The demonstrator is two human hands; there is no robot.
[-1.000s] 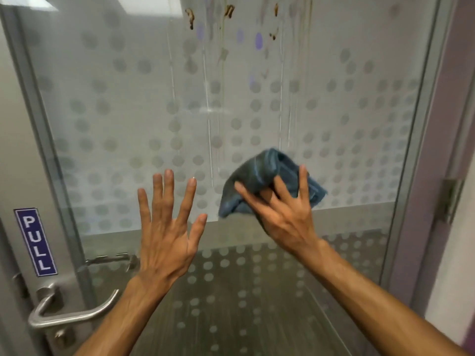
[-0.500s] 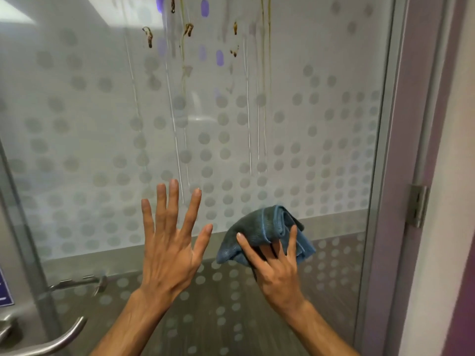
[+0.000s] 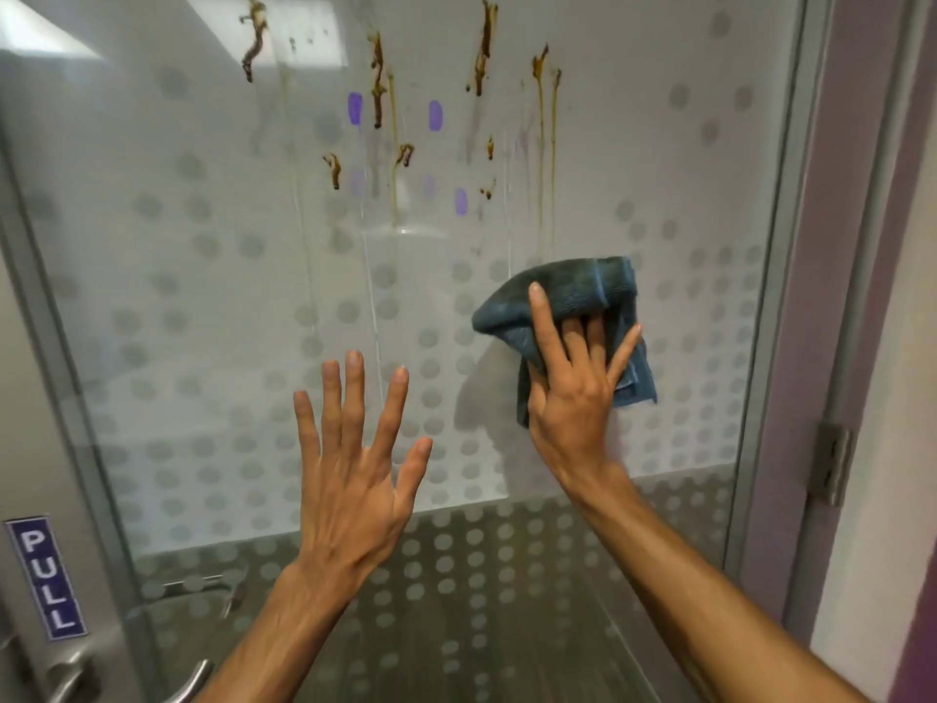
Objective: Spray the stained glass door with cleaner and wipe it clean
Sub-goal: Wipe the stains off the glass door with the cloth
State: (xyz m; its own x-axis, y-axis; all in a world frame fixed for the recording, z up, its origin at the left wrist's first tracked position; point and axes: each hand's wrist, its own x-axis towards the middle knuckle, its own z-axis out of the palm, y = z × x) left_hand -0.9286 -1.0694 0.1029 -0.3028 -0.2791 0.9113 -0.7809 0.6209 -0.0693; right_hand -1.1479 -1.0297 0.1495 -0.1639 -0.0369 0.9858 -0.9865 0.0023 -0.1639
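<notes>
The glass door (image 3: 203, 276) fills the view, its frosted dot pattern streaked with brown stains (image 3: 377, 78) and thin drip lines running down from them, with a few purple smudges (image 3: 435, 115) between. The right hand (image 3: 575, 393) presses a blue cloth (image 3: 568, 301) flat against the pane, below and to the right of the stains — its fingers (image 3: 545, 327) are spread over the bunched fabric, pinning it rather than clenching it. The left hand (image 3: 355, 474) is open, fingers splayed, holding nothing; whether it touches the glass I cannot tell. Well below and left of the stains sit the PULL sign (image 3: 45, 575) and the door handle (image 3: 192, 677).

The cloth looks soft, light and floppy, so it probably works best bunched under the palm with pressure spread through the whole hand. The wet glass is likely slippery and the door may swing on its hinge (image 3: 831, 464), so bracing it seems wise. The stains are not yet wiped — the cloth would need to travel upward.
</notes>
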